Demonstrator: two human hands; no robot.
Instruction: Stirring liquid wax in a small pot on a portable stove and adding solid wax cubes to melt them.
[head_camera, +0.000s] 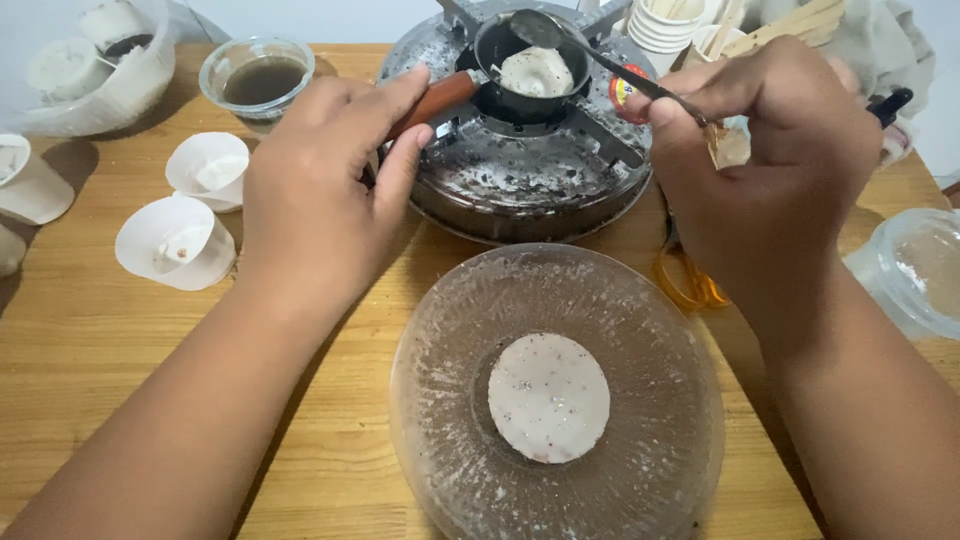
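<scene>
Gripping pan handle (432, 102), pinching spoon (590, 52).

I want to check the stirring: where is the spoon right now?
In the head view, the spoon is top centre, held by the right hand, its bowl over the small pan on the stove.

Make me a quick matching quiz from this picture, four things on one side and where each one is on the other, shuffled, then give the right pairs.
1. spoon
2. small pan
3. white disc
4. cup of brown liquid

A. on the stove
B. in the right hand
C. far left of the stove
D. in the clear bowl

Pairs: 1-B, 2-A, 3-D, 4-C
</scene>
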